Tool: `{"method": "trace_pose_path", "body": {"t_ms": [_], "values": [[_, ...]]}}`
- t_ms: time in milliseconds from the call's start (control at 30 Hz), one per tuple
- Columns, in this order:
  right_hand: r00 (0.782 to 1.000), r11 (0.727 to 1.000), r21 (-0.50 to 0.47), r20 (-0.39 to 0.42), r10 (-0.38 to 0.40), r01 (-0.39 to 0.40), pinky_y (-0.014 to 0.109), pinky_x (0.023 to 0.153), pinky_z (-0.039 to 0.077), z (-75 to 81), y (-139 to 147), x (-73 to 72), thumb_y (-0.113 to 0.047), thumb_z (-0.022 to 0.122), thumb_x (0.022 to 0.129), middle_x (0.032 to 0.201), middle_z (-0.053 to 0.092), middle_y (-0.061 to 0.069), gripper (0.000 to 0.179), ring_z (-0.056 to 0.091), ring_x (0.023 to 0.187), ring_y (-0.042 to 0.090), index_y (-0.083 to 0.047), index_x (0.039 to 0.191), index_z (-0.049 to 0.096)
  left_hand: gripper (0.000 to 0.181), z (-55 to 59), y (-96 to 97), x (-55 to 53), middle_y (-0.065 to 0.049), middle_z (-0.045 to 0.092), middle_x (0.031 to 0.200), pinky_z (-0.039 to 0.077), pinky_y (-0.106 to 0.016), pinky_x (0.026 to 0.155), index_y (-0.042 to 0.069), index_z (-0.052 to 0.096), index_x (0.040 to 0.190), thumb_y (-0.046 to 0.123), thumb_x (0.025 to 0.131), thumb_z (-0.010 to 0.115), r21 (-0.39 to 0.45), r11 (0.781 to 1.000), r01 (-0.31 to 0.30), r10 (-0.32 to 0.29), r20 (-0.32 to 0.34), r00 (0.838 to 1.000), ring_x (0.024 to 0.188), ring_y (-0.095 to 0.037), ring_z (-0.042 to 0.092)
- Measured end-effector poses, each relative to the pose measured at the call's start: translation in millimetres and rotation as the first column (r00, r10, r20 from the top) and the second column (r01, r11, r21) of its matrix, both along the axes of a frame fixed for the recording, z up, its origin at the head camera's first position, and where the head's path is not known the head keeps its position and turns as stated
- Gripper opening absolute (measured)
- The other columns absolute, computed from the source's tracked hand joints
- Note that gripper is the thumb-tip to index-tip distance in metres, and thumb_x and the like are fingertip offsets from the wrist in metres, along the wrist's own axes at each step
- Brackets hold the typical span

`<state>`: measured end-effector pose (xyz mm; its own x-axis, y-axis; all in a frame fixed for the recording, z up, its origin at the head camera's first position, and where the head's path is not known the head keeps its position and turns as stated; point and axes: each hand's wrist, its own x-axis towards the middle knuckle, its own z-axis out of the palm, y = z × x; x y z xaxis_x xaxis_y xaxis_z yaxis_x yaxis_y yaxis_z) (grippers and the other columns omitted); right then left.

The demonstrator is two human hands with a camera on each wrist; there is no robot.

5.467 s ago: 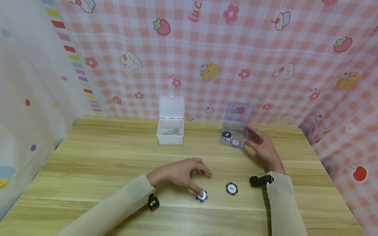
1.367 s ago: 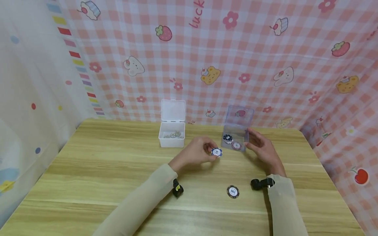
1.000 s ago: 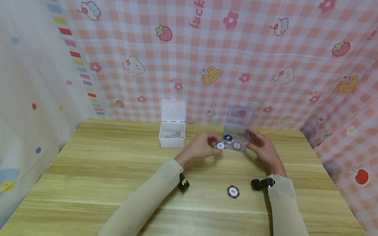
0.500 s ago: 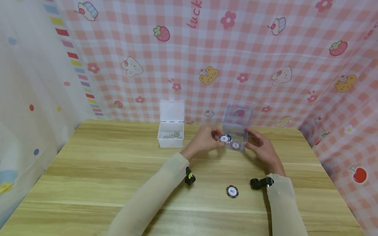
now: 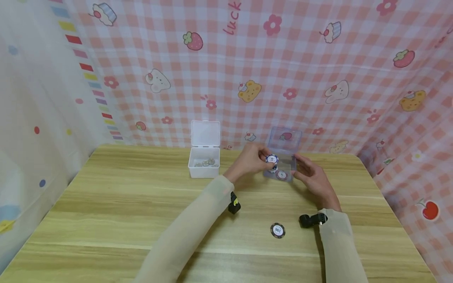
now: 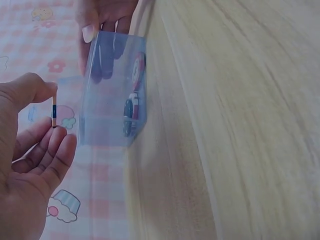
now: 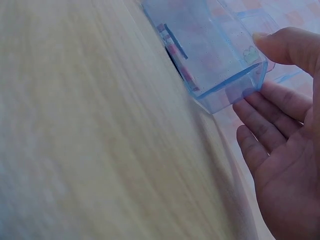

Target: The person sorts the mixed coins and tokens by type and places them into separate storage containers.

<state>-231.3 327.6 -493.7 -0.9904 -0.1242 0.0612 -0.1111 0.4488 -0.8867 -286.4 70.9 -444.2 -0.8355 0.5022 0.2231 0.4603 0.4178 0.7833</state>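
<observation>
My left hand (image 5: 251, 159) pinches a blue-and-white poker chip (image 5: 272, 158) marked 10 between thumb and fingers. In the left wrist view that chip (image 6: 54, 111) stands edge-on, beside the rim of the clear plastic box (image 6: 107, 80). The box (image 5: 288, 162) has its lid raised at the back and holds a few chips, among them a pink one (image 5: 281, 175) and a black one (image 5: 274, 167) partly covered by my left hand. My right hand (image 5: 314, 179) rests against the box's right end, thumb near the rim, with fairly straight fingers (image 7: 260, 122) along the wall.
A second poker chip (image 5: 277, 230), black and marked 100, lies flat on the wooden table (image 5: 106, 204) nearer to me. Left of the clear box stands a white box (image 5: 204, 172), lid up, with several coins (image 5: 211, 161). A pink checked curtain (image 5: 212, 70) hangs behind.
My left hand first touched the blue chip on the table, then lifted it and carried it forward and right over the clear box. My right hand has stayed at the box's side.
</observation>
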Motion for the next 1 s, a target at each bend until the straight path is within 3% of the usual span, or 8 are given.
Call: {"method": "trace_pose_path", "body": {"t_ms": [200,400,600,700,833,1000], "values": [[1.0,1.0,-0.011,0.014,-0.006,0.006,0.05,0.124,0.033,0.2,-2,0.0,-0.02,0.067,0.1,0.164,0.038,0.015,0.07,0.038,0.151,0.036,-0.014,0.161,0.033,0.026,0.2,1.3,-1.8,-0.007,0.071,0.092,0.054,-0.016,0.066,0.003,0.074,0.102,0.015,0.083,0.085,-0.014,1.0,0.011,-0.01,0.015,1.0,0.078,-0.012,0.062],[1.0,1.0,-0.02,0.017,-0.006,0.006,0.051,0.124,0.033,2.1,-1,1.2,-0.018,0.066,0.101,0.164,0.038,0.015,0.07,0.038,0.151,0.037,-0.015,0.162,0.033,0.026,-1.5,-0.2,-3.0,-0.015,0.073,0.107,0.053,-0.016,0.069,0.004,0.074,0.108,0.018,0.087,0.082,-0.068,0.997,0.031,-0.032,-0.017,0.999,0.085,-0.015,0.063],[0.999,1.0,-0.026,0.03,-0.013,0.013,0.052,0.125,0.031,3.4,-1,2.6,-0.021,0.068,0.1,0.164,0.039,0.014,0.071,0.037,0.151,0.036,-0.019,0.162,0.033,0.029,-1.2,-4.2,-4.1,-0.014,0.072,0.115,0.055,-0.022,0.077,0.009,0.074,0.113,0.026,0.09,0.08,-0.088,0.996,0.017,-0.019,-0.02,1.0,0.094,-0.015,0.063],[1.0,1.0,-0.024,0.024,-0.013,0.014,0.051,0.125,0.031,3.2,-1,2.3,-0.022,0.068,0.1,0.164,0.039,0.014,0.071,0.038,0.151,0.036,-0.018,0.162,0.033,0.035,0.4,-6.4,-2.8,-0.012,0.07,0.121,0.056,-0.026,0.085,0.011,0.073,0.117,0.033,0.091,0.079,-0.102,0.995,0.008,-0.008,-0.003,1.0,0.101,-0.016,0.062],[1.0,1.0,-0.021,0.018,-0.011,0.011,0.052,0.125,0.031,2.2,0,1.4,-0.022,0.068,0.1,0.163,0.039,0.015,0.071,0.038,0.151,0.037,-0.017,0.162,0.033,0.047,2.5,-10.1,-0.1,-0.012,0.067,0.13,0.056,-0.032,0.095,0.011,0.068,0.129,0.038,0.091,0.078,-0.147,0.989,0.028,-0.033,-0.03,0.999,0.112,-0.019,0.062],[1.0,1.0,-0.016,0.017,-0.012,0.012,0.052,0.125,0.031,1.7,-1,1.5,-0.022,0.068,0.1,0.163,0.039,0.016,0.071,0.038,0.15,0.037,-0.016,0.162,0.032,0.06,3.1,-17.3,5.7,-0.008,0.059,0.145,0.057,-0.034,0.098,0.014,0.061,0.14,0.044,0.091,0.077,-0.216,0.974,0.061,-0.079,-0.076,0.994,0.122,-0.021,0.06]]}}
